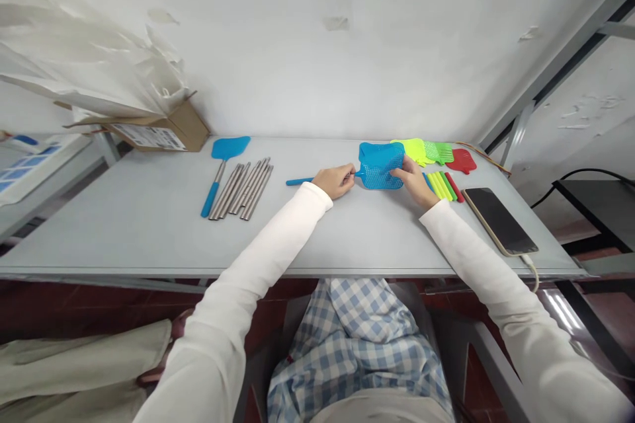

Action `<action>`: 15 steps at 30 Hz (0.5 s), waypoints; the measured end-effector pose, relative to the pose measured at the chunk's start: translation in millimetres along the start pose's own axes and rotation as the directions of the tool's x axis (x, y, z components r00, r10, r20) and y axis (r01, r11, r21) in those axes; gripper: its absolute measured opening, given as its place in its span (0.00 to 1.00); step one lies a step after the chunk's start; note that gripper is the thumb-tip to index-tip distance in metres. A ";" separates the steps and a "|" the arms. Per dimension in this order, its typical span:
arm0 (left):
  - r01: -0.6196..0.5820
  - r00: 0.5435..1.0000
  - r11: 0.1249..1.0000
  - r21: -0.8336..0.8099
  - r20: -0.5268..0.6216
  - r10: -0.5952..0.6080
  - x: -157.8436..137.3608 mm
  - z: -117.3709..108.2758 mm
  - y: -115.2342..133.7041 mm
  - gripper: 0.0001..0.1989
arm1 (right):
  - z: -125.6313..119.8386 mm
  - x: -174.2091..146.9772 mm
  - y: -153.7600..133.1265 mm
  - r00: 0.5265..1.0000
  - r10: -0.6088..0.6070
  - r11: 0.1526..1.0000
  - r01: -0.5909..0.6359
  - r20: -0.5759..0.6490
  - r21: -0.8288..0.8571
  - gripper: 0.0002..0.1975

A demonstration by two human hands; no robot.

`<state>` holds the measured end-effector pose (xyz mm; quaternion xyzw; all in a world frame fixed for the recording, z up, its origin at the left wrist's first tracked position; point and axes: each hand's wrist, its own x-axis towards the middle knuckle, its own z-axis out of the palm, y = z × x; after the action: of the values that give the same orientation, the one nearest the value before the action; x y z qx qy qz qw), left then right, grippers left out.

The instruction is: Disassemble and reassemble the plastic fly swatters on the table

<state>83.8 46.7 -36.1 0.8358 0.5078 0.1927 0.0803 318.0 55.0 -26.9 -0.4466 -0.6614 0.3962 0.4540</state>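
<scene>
A blue fly swatter is held level above the table between my two hands. My left hand (336, 181) is closed around its shaft near the neck, and the blue handle (298, 182) sticks out on the left. With thumb and fingers, my right hand (417, 184) grips the right edge of the perforated blue swatter head (381, 175). Another blue swatter head (370, 147) shows partly behind it. Yellow (415, 149), green (439, 153) and red (463, 160) swatter heads lie beyond my right hand. Coloured handle grips (443, 186) lie beside that hand, some partly hidden.
On the left lie several metal rods (242, 190) and another blue fly swatter (230, 147). A cardboard box (191, 127) stands at the back left. A phone (501, 221) with a cable rests near the right end of the grey table (149, 225). Another person's trouser legs (84, 363) show lower left.
</scene>
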 end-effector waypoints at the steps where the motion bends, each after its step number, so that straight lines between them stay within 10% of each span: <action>1: 0.003 1.000 1.000 0.005 0.007 -0.003 -0.5 -0.2 -0.3 0.10 | 0.2 0.1 0.9 1.000 -0.008 1.000 0.008 0.002 -0.007 0.16; 15: -0.002 1.000 1.000 0.000 -0.009 0.002 -3.1 0.1 6.2 0.14 | -4.1 -3.2 7.8 0.988 -0.148 0.952 0.132 -0.038 -0.275 0.22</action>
<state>87.7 41.1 -34.9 0.8355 0.5072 0.1965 0.0779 324.3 54.6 -33.8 -0.4680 -0.7260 0.2551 0.4344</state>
